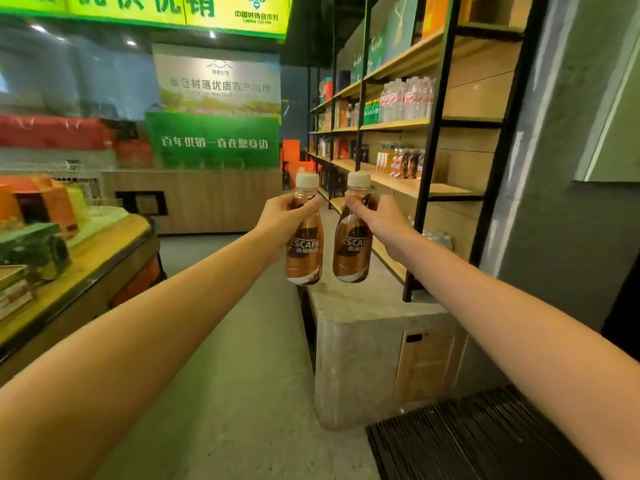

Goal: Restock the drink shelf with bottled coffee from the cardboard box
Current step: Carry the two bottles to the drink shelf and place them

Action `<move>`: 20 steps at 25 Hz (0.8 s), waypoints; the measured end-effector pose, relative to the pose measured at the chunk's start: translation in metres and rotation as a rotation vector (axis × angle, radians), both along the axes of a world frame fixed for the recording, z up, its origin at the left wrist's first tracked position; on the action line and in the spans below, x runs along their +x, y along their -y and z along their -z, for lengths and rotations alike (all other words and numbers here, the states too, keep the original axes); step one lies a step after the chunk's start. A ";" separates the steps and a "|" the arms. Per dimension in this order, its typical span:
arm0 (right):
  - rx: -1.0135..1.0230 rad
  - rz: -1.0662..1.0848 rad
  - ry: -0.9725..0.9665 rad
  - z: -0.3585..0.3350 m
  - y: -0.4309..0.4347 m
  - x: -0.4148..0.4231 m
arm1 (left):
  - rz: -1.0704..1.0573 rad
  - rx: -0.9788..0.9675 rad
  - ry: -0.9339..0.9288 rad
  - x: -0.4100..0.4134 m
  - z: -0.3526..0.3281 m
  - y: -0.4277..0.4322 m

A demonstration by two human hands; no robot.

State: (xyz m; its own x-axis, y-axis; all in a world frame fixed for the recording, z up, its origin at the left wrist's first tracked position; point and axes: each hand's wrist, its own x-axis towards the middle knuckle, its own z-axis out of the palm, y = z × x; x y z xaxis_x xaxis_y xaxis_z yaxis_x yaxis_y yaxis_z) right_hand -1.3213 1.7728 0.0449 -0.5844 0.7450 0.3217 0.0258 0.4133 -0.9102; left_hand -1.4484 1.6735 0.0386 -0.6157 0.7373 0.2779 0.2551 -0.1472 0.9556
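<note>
While both bare arms are stretched forward in the head view, two brown plastic coffee bottles with cream screw caps are held upright, side by side and just apart, above the aisle floor. The left hand (280,220) is wrapped around the neck and shoulder of the left coffee bottle (305,249), fingers pressed closed on it. The right hand (379,221) is closed likewise on the neck of the right coffee bottle (353,247). To the right, a black-framed wooden drink shelf (408,185) is seen, with a small group of similar brown bottles (407,163) stood on its middle board and clear water bottles (407,98) on the board above. A grey concrete plinth (367,344) is set below the shelving, near right. A wooden display counter (86,258) lies at the left.
</note>
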 end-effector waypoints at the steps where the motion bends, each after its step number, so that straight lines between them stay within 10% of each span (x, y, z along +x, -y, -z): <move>1: 0.021 -0.022 0.001 -0.002 -0.022 -0.024 | -0.009 0.021 0.016 -0.021 -0.003 -0.019; 20: 0.034 -0.043 -0.012 0.015 -0.358 -0.454 | -0.076 -0.008 0.033 -0.433 -0.001 -0.330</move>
